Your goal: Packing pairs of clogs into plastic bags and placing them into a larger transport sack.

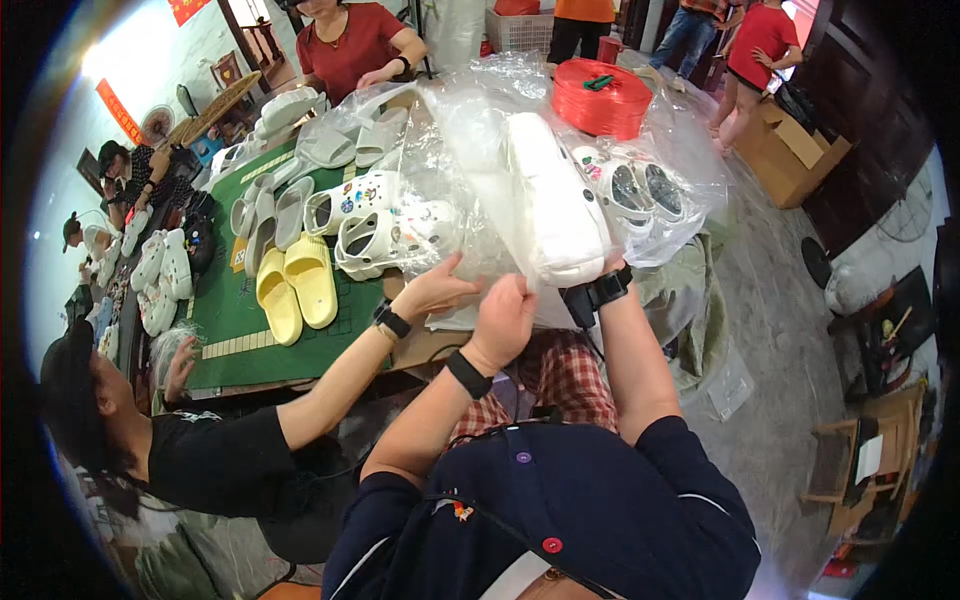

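Fingers [497, 300] of the person's left hand [503, 318] are curled together, pinching the lower edge of a clear plastic bag [470, 140] just below a white clog [553, 200] that shows through the film. The right hand [598, 268] is largely hidden behind the clog's lower end, so whether its fingers are clamped or apart cannot be told; a dark watch [597, 293] sits on that wrist and a black band [468, 374] on the left. The bagged clog stands nearly upright, raised above the near edge of the worktop [230, 320], between the two hands.

Just beside the left hand, a co-worker's hand [432, 290] reaches in from the left, fingers spread against the same plastic; that person wears a black sleeve [215, 455] and a dark wristwatch [391, 320].

On the green-topped worktop lie a pair of yellow slides [297, 287], grey slides [275, 212] and white clogs studded with coloured charms [370, 220]. To the right, inside crumpled clear wrap, more decorated white clogs [630, 190] rest near a spool of red strapping [600, 97]. A person in a red top [350, 45] stands at the far end of the worktop. A cardboard box [790, 150] sits on the floor well apart to the right.
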Available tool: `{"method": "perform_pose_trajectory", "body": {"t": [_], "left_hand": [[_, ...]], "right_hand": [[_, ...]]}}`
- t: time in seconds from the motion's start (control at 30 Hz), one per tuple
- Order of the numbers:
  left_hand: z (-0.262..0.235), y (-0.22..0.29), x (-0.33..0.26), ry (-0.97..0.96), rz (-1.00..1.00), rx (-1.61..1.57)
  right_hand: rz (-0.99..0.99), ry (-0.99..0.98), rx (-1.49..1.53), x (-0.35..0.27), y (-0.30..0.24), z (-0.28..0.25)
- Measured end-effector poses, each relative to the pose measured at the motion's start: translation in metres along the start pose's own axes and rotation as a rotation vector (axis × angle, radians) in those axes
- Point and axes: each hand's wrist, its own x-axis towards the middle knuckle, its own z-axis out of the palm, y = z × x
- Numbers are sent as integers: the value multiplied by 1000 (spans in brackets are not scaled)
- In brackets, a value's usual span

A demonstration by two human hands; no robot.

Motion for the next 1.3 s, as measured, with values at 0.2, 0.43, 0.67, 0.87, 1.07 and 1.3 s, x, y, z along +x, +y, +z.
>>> {"method": "perform_pose_trajectory", "body": {"t": [0.2,0.43,0.67,0.87,1.07,1.3], "left_hand": [[-36,22,-12,171,97,92],[-15,71,93,-157,193,610],[29,35,97,-421,328,710],[47,18,91,-479,392,816],[45,29,106,-487,299,621],[51,25,111,-554,147,599]], "right_hand": [[-107,51,-513,21,5,-33],[-387,159,-1035,23,46,-46],[-381,177,-1178,-13,45,-43],[-347,165,-1296,-19,45,-39],[-310,176,-1405,-19,36,-44],[-302,272,-1551,-14,34,-36]]}}
